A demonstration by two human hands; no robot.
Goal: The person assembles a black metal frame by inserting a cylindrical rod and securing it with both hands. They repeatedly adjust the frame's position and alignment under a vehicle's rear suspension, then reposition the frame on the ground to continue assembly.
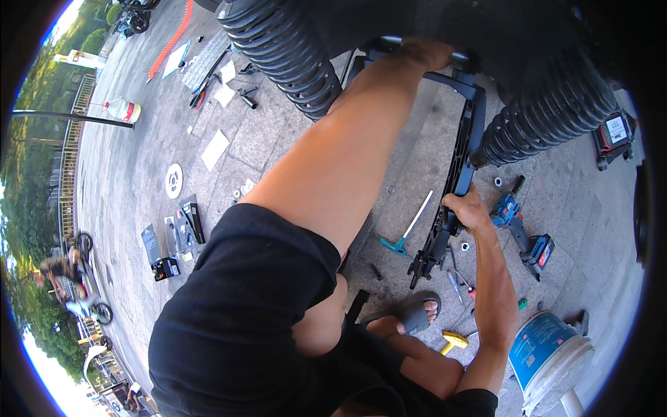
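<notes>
My left hand [432, 54] reaches far forward and wraps around a silver metal bar [458, 57] at the top of a long black frame [469, 128]. Its fingertips are hidden under dark parts. My right hand [467, 207] grips the frame's near right side, with the thumb over the top. Two black ribbed rubber boots [288, 59] flank the frame, one on each side. Beneath the frame's near end lies a teal T-handle wrench [394, 245] on the paving. Right of my right hand rests a blue cordless impact wrench [511, 217].
A blue-and-white bucket [545, 354] stands at lower right, near a yellow-handled tool [454, 339] and screwdrivers. A sandaled foot [417, 316] is below the frame. Opened packaging [184, 226], a white disc [174, 181] and papers lie left. A cyclist [66, 274] is at far left.
</notes>
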